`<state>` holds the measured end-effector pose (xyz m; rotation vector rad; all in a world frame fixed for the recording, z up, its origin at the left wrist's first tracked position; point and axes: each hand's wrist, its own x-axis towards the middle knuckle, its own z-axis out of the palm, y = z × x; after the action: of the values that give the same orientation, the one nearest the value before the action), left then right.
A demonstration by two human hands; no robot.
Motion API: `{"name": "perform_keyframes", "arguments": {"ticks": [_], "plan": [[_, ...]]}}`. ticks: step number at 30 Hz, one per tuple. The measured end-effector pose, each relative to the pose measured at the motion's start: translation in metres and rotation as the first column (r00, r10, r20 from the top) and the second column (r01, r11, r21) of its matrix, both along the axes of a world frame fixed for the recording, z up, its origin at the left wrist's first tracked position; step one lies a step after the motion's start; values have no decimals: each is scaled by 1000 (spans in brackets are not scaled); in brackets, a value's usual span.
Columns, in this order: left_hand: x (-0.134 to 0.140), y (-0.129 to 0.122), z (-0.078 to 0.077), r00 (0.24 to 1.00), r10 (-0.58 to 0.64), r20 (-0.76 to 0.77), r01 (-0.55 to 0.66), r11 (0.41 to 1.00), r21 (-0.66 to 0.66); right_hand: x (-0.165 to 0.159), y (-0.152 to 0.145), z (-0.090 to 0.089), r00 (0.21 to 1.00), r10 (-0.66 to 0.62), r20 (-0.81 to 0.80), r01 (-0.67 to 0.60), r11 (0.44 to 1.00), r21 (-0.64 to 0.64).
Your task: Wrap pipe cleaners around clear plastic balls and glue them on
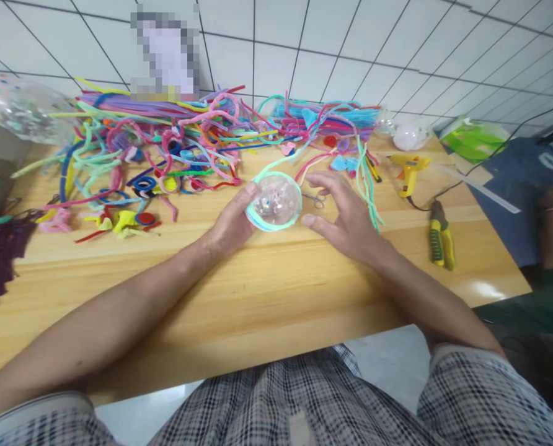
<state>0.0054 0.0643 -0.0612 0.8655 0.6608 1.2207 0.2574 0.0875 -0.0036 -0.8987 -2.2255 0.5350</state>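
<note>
While the left hand (234,220) grips its left side, a clear confetti-filled ball (276,199) is at mid-frame, rimmed by a fuzzy green band (286,228). The right hand (344,214), fingers parted and holding nothing, hovers just beside it. The band appears to circle the ball fully; the ball's middle is uncovered, and a pale strand (281,161) trailing toward upper center looks unsecured. Small scissors (320,202) lie near the right fingertips. Colorful stems (197,124) crowd the table (258,279) from upper left to upper center, tightening reach there. A glue gun (409,166) and pliers (440,238) occupy the right; wood at lower center offers the widest working room, down to the near edge.
</note>
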Motion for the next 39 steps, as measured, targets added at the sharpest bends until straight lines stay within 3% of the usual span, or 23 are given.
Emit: {"name": "perform_keyframes", "arguments": {"ticks": [5, 8, 12, 15, 21, 26, 32, 39], "plan": [[-8, 6, -14, 990, 10, -143, 3, 996, 89, -17, 1, -7, 978, -55, -203, -2, 963, -270], [-15, 8, -24, 959, 114, -261, -68, 981, 180, -24, 11, -14, 950, -117, -291, -24, 898, -439], [-19, 6, -24, 917, 244, -317, -181, 960, 215, -37, 28, -27, 907, -160, -390, -82, 841, -535], [-22, 4, -21, 858, 329, -394, -225, 931, 286, -46, 33, -35, 879, -164, -448, -134, 816, -562], [-25, -5, -23, 734, 410, -541, -150, 875, 460, -48, 22, -42, 859, -104, -501, -215, 815, -538], [-20, -11, -26, 658, 455, -600, -106, 845, 524, -45, 19, -45, 873, -92, -479, -207, 820, -534], [-19, -13, -23, 658, 467, -591, -74, 821, 566, -43, 15, -51, 852, -100, -513, -235, 804, -547], [-22, -14, -23, 643, 441, -626, -42, 837, 546, -47, 9, -52, 800, -122, -588, -259, 813, -522]]}}
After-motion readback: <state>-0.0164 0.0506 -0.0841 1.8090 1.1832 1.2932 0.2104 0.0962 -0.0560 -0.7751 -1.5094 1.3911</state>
